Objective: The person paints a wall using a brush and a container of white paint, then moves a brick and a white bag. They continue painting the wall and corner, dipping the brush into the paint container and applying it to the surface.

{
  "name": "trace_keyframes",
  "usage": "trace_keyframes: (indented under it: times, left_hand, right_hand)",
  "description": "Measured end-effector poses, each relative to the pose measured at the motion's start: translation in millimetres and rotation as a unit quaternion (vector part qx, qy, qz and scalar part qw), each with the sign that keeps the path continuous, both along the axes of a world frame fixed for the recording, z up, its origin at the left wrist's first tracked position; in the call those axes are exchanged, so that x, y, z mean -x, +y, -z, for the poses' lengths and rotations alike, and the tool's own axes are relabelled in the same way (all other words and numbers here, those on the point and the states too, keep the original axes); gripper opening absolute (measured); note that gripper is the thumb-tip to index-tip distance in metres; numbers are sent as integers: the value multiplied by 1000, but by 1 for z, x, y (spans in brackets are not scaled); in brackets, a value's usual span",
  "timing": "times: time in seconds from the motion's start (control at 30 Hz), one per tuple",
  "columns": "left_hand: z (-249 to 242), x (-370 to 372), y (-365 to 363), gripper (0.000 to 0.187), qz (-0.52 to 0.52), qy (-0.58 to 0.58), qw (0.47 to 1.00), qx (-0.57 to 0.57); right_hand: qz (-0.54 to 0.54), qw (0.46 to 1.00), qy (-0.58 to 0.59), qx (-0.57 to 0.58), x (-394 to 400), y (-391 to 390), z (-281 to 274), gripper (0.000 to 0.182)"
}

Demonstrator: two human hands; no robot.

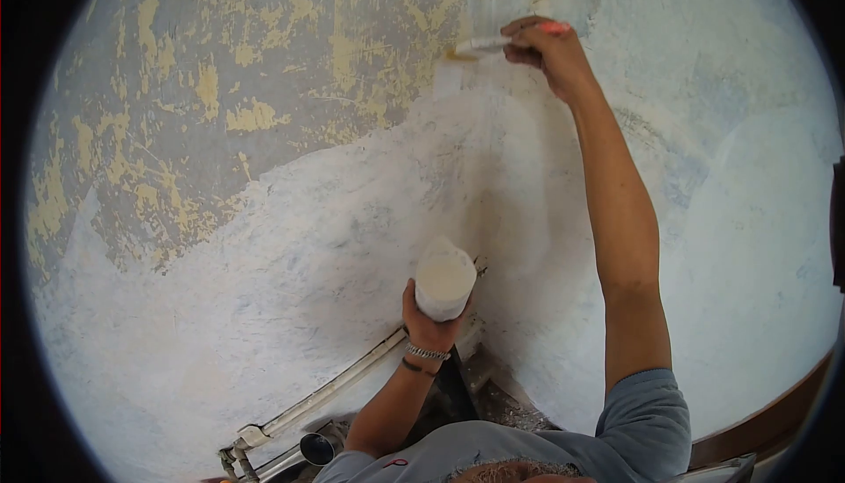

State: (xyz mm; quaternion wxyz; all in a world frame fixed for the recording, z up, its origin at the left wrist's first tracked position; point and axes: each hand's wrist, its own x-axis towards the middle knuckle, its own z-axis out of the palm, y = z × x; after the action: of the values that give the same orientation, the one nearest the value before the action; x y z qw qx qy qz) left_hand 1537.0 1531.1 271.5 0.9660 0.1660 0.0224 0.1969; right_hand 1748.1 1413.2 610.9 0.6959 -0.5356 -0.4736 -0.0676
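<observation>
My right hand (547,50) is raised high and closed round the handle of a paintbrush (482,45). A bit of red-orange shows at the hand's back edge. The brush's bristle end points left and meets the wall (352,201) near the corner, beside a pale wet-looking patch. Lower down, my left hand (431,325) grips a white tub (446,281) from below, its fingers wrapped round the side. Whitish liquid fills the tub's open top.
Grey wall with flaking yellow paint (255,117) covers the upper left; whitish coating covers the lower wall and right side. Below run a pale pipe (330,384) and a dark round pipe end (317,448). Debris (510,408) lies in the corner.
</observation>
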Motion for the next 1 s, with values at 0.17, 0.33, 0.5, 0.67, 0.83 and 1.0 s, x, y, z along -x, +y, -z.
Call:
trace_keyframes:
  times: [0.17,0.33,0.5,0.67,0.83,1.0]
  left_hand:
    - [24,52,6,55,-40,45,998,-14]
    - [41,100,4,56,-59,91,994,2]
    - [54,125,4,53,-86,94,991,42]
    - [70,133,10,53,-128,86,987,38]
    - [66,132,11,54,-150,109,982,43]
    - [65,130,6,55,-143,120,982,21]
  right_hand:
    - [13,997,-2,81,1,-24,-13,17]
    - [11,994,-9,109,-22,2,4,17]
    - [65,998,-26,3,-29,2,-79,18]
    - [48,986,-96,-125,-18,-11,-143,20]
    - [62,972,-108,-199,-32,10,-112,20]
    - [-32,965,12,-261,-52,32,14,30]
